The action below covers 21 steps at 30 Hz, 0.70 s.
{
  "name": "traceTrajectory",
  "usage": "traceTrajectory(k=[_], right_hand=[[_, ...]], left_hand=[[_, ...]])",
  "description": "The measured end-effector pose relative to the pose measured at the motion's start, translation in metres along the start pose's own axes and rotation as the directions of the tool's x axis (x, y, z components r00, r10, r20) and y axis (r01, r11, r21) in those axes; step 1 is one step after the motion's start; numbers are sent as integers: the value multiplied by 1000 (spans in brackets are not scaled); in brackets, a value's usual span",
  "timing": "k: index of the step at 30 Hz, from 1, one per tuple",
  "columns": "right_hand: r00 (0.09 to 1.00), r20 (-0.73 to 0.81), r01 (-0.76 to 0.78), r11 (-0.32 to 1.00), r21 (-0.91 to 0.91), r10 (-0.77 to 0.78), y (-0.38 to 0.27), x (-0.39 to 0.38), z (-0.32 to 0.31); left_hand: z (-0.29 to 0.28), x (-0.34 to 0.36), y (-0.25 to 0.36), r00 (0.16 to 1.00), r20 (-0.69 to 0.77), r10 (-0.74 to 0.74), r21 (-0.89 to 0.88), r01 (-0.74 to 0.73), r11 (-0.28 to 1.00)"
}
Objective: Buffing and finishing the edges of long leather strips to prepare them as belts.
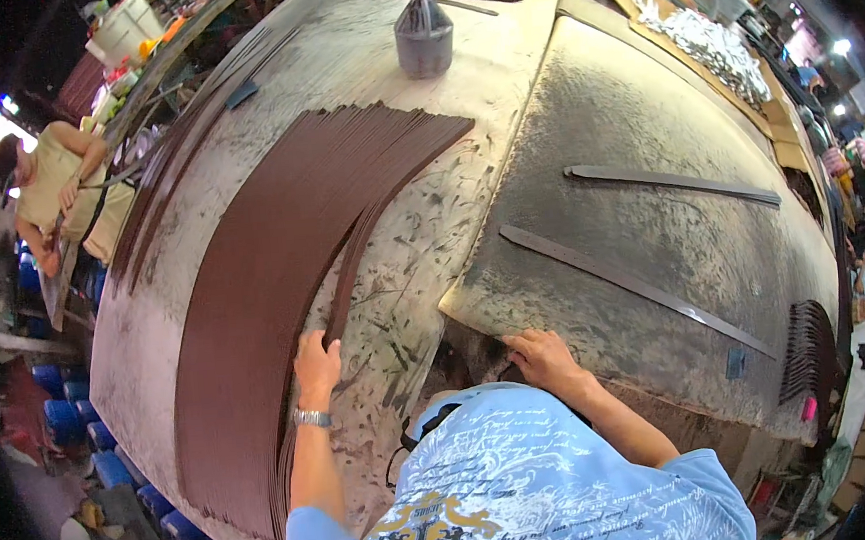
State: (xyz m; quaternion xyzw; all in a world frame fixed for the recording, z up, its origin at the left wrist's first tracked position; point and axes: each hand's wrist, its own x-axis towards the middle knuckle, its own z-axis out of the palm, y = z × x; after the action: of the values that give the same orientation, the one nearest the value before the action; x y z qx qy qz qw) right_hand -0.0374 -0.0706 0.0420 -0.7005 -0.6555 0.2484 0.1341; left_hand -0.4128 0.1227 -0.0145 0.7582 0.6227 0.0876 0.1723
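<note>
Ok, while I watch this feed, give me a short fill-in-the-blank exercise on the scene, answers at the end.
1. The broad band of strips at the left grip is ____ in colour.
2. A metal watch is worn on the ____ wrist.
3. Besides the bunch at its right edge, the stained board bears ____ long dark strips.
4. Of that board's near and far edges, the right grip is at the ____ one.

Missing words: brown; left; two; near.
</note>
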Motion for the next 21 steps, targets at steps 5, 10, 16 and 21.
traceTrajectory(k=[5, 10, 16, 21], right_hand=[[985, -124, 127, 989, 72, -117, -1, 7, 9], [979, -86, 193, 978, 82, -186, -20, 32, 5], [927, -156, 354, 933, 71, -340, -50, 85, 9], [895, -110, 439, 897, 41, -433, -75, 110, 25]], left_hand=[[-41, -3, 35, 949, 286, -135, -419, 250, 873], [-70, -11, 59, 985, -31, 171, -181, -174, 968], [-69, -17, 75, 998, 18, 52, -152, -48, 987], [-53, -11, 52, 997, -65, 45, -1, -45, 999]])
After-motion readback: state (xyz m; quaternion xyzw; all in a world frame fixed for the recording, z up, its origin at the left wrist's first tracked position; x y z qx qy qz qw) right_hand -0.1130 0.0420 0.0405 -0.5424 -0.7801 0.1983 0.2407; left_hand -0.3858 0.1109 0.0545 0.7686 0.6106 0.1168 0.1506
